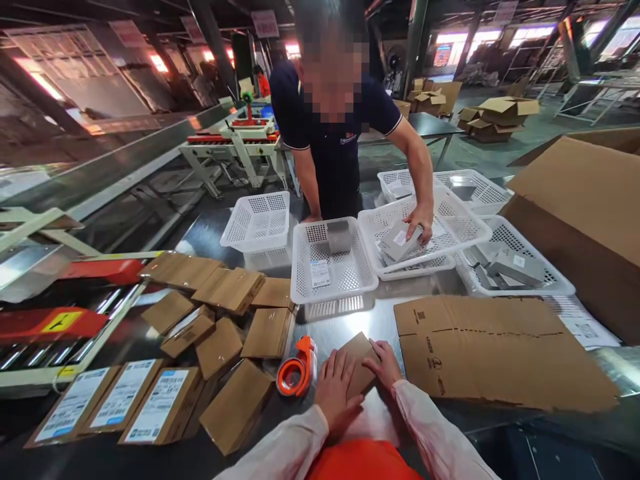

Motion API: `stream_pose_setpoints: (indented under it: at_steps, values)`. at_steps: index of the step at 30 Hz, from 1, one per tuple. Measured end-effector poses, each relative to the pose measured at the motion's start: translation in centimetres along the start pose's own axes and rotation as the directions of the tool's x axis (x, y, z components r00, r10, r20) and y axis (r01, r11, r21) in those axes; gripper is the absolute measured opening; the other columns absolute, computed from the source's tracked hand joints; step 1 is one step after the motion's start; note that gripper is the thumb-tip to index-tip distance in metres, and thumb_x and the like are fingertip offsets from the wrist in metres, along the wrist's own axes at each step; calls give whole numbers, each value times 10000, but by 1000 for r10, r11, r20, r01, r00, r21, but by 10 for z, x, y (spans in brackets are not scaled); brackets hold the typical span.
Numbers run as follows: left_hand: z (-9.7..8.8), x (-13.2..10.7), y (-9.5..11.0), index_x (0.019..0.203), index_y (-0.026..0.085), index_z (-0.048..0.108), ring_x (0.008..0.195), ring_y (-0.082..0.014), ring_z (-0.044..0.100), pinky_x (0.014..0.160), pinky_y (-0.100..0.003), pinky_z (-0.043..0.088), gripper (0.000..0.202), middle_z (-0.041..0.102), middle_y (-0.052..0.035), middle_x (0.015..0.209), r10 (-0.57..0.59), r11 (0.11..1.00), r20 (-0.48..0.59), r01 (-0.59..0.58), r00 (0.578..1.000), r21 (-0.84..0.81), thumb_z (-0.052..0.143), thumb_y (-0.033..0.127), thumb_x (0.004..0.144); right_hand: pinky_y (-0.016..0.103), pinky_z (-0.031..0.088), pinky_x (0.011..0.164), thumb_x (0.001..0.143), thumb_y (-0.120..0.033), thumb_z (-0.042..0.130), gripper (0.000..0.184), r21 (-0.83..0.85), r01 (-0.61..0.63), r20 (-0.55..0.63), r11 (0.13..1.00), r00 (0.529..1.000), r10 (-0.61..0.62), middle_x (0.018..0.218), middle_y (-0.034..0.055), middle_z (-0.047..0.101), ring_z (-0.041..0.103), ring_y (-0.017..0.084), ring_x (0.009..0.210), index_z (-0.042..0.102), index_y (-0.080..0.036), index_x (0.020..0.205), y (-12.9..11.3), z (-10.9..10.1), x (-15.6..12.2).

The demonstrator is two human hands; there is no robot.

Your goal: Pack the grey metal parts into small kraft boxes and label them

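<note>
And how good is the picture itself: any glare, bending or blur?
In the head view, the shiny table glares white just beyond the small box, which looks fairly clear between the left hand and right hand; there too, back windows are washed out, the big carton looks stretched at the edge, and coarse blocks mask the co-worker's face.

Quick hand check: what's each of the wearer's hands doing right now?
Left hand: open, laid across the small brown box.
Right hand: at the box's right side, touching it; firm grip cannot be told.
</note>
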State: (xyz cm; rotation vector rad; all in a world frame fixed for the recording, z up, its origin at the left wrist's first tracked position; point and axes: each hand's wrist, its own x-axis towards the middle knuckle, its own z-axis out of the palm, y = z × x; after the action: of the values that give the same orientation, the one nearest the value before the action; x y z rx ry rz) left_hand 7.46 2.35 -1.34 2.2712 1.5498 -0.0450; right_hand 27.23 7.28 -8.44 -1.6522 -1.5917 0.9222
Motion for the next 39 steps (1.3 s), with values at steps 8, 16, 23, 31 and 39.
stream_pose_setpoints:
  at_steps: [8,16,23,31,39]
  values:
    - [11,-21,-32,1438,135,495,1345,-340,478,1099,-519,395,563,538,-178,1449,-166,978,-395,201,904,48,420,426,963,365,518,855,909,-466,438,458,18,-15,-37,1000,999,16,896,111,663,636,238,890,791,-179,970,-17,1,17]
    - [9,-49,-66,1486,90,415,1134,-262,652,1031,-450,460,588,708,-175,1180,-435,893,-233,449,870,9,243,71,924,325,495,751,876,-336,508,327,8,40,26,999,999,-40,732,40,574,607,196,779,796,-210,786,-33,-12,26]
    - [-84,-75,-26,1402,114,555,943,-262,680,853,-363,550,630,711,-130,1046,-396,888,-50,369,917,-275,531,384,834,333,487,811,909,-363,490,347,20,9,90,1000,996,-11,844,57,596,580,197,836,790,-194,951,-23,-1,30]
    - [-101,-51,36,1326,190,644,928,-261,717,860,-350,537,604,761,-113,1027,-306,931,14,303,952,-204,595,346,745,317,498,801,923,-339,476,362,-24,33,99,999,995,-31,865,76,616,592,193,850,773,-158,1026,-21,1,32]
    - [-87,-54,37,1359,248,613,970,-274,727,854,-332,529,614,778,-102,1055,-348,923,187,371,919,-104,601,303,748,488,370,994,935,-277,488,362,-226,92,137,970,989,-62,1244,110,636,514,313,1140,692,-267,1234,-55,-7,9]
